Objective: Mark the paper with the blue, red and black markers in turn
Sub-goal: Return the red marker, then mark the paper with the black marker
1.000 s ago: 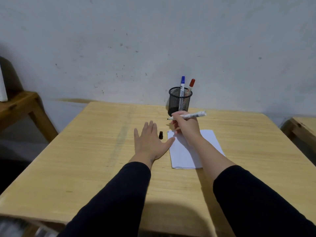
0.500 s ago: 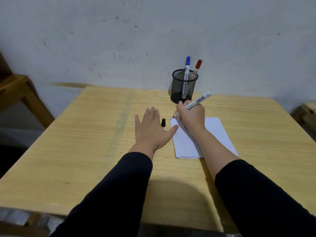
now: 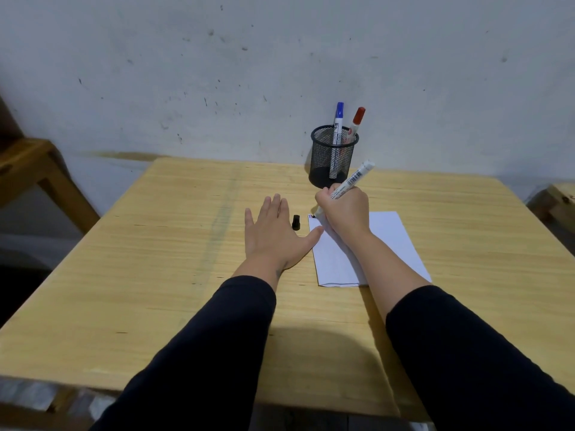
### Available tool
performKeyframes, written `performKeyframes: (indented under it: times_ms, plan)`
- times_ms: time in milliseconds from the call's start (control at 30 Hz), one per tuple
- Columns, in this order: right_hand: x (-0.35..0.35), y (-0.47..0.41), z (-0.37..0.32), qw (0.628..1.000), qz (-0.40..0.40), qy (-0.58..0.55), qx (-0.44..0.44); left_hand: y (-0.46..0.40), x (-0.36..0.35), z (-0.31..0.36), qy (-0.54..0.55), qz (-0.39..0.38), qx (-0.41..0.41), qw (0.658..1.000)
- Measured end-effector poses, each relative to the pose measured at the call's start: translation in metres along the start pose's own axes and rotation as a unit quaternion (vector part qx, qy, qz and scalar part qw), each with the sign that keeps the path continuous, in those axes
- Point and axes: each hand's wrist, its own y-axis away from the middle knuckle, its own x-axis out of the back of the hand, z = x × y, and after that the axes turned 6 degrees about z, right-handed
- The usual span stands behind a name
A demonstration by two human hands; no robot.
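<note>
i keep my right hand (image 3: pixel 343 209) clamped on the black marker (image 3: pixel 348 182), tip light at the paper (image 3: pixel 382 241) corner; left hand (image 3: pixel 273 234) lies flat and spread, steadying.

I am seeing my right hand (image 3: pixel 343 213) covering the black marker's (image 3: pixel 351 180) tip and the marks near the paper's (image 3: pixel 392 241) far-left corner; their colours are proving too small to tell.

a light wooden surface (image 3: pixel 155 275) stands against a scuffed, speckled white wall (image 3: pixel 217 73). a black mesh cup (image 3: pixel 333 157) sits near its far edge. wooden furniture (image 3: pixel 37 169) shows at left, more (image 3: pixel 557 200) at right.
</note>
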Motion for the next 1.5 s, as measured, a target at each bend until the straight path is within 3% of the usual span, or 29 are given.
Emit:
performKeyframes:
  times_ms: [233,367,467,600,700,733,833,967,1033,1167,1500]
  plan:
    - [0.006,-0.002,-0.001,0.991,0.041,-0.116,-0.059,0.000,-0.001,0.000,0.027,0.011,0.003,1.000]
    - [0.014,-0.003,-0.008,0.976,0.033,-0.177,-0.124,0.007,0.005,-0.001,0.130,0.110,-0.039,0.985]
    - [0.022,0.000,-0.011,0.966,0.024,-0.216,-0.140,0.011,0.017,-0.003,0.075,0.176,-0.109,0.976]
    - [0.030,0.008,-0.012,0.965,0.016,-0.223,-0.140,0.008,0.025,-0.011,-0.009,0.112,-0.162,0.980]
    - [0.034,0.016,-0.016,0.962,0.012,-0.230,-0.149,0.010,0.029,-0.010,0.157,0.109,-0.081,0.978]
    - [0.035,0.018,-0.019,0.961,0.014,-0.235,-0.149,0.010,0.032,-0.006,0.260,0.121,-0.022,0.958]
    - [0.041,0.018,-0.032,0.961,0.015,-0.249,-0.118,0.010,0.048,0.009,0.520,0.135,0.099,0.838]
    - [0.051,0.011,-0.057,0.966,0.022,-0.246,-0.075,0.008,0.070,0.028,0.652,0.103,0.102,0.744]
    - [0.056,0.010,-0.069,0.965,0.026,-0.254,-0.060,0.009,0.078,0.035,0.688,0.090,0.082,0.716]
    - [0.064,0.014,-0.082,0.962,0.021,-0.269,-0.043,0.013,0.088,0.046,0.707,0.073,0.051,0.702]
    - [0.065,0.031,-0.073,0.953,0.022,-0.280,-0.113,0.027,0.079,0.059,0.691,0.070,0.061,0.717]
